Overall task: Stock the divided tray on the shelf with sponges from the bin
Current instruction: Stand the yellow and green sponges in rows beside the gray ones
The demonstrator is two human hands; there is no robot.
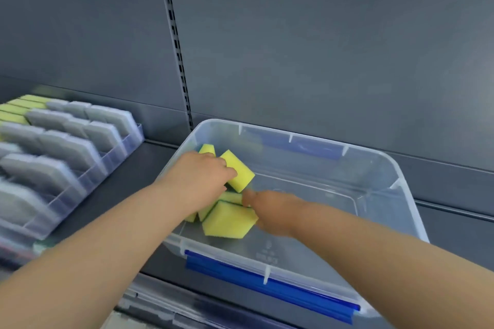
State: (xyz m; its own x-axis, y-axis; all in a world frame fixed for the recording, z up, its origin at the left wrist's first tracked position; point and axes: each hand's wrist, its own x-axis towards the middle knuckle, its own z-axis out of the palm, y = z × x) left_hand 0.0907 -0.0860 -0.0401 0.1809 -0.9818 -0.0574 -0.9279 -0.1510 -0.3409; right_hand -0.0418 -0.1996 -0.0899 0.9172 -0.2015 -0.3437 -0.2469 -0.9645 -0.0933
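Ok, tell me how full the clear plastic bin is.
Nearly empty: the clear plastic bin holds only a handful of yellow sponges at its left end; the rest of its floor shows bare.

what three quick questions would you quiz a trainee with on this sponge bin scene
1. True or false: the clear plastic bin with blue latches holds grey sponges.
2. The clear divided tray sits where from the bin? A left, B right, C inside it.
3. Fill in: the left hand and right hand reach among block-shaped foam sponges coloured ___.
Key: 1 false; 2 A; 3 yellow.
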